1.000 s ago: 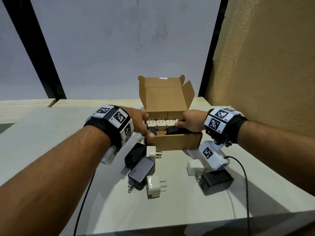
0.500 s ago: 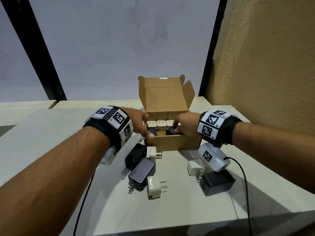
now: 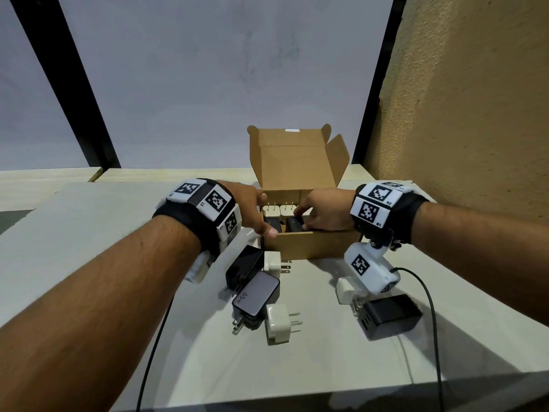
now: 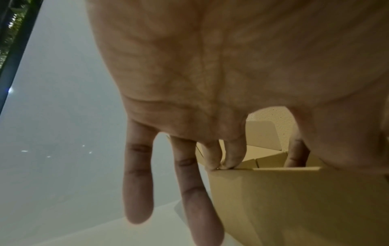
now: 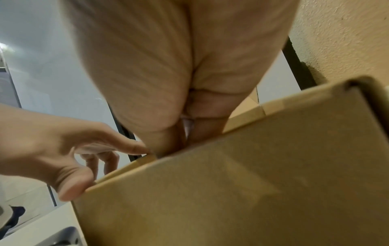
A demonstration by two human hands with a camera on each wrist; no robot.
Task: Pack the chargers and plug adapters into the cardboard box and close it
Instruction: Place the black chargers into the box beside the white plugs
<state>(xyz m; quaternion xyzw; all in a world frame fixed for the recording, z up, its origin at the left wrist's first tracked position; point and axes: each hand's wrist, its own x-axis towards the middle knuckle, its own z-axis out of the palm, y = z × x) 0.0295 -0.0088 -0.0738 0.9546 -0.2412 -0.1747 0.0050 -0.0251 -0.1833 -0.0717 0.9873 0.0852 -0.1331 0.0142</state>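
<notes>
The cardboard box (image 3: 309,243) stands in the middle of the table with its lid upright. Inside it, white plug adapters (image 3: 279,210) stand prongs up behind a black charger (image 3: 272,224). My right hand (image 3: 306,223) reaches into the box, its fingers curled round a second black charger (image 3: 292,225) low between the walls. My left hand (image 3: 264,215) grips the box's front-left corner, thumb on the front wall and fingers over the rim. In the left wrist view two fingers (image 4: 221,159) rest on the box (image 4: 294,199) rim.
On the table in front of the box lie two black chargers (image 3: 245,264) (image 3: 257,295) and two white adapters (image 3: 274,260) (image 3: 279,324). To the right lie a white adapter (image 3: 344,291) and a black charger (image 3: 389,316). A textured wall (image 3: 475,114) stands close on the right. Cables trail off the table's front edge.
My right hand has moved left and down into the box with the black charger. My left hand has stayed on the box's corner.
</notes>
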